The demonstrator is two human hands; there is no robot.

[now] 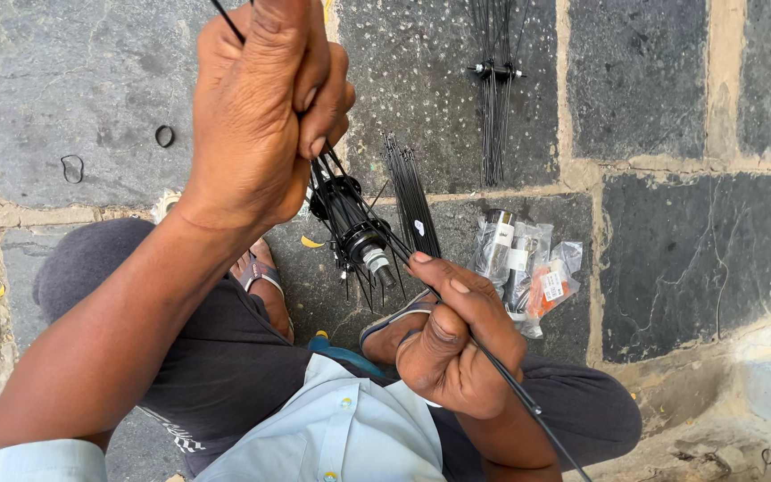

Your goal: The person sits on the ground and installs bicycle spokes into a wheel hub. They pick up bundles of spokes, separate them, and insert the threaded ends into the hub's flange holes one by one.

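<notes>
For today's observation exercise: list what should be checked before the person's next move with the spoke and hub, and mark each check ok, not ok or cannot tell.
1. Left hand closed firmly around the spokes above the hub: ok.
2. Right hand pinching the single black spoke: ok.
3. Spoke tip seated in a hub hole: cannot tell, fingers hide it.
4. Spare spoke bundle lying within sight on the stone floor: ok.
5. Bagged parts beside the right hand, bags closed: cannot tell.

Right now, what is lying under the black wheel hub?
Under the black wheel hub lie grey stone slabs and one yellow leaf. The left hand covers its upper end.
</notes>
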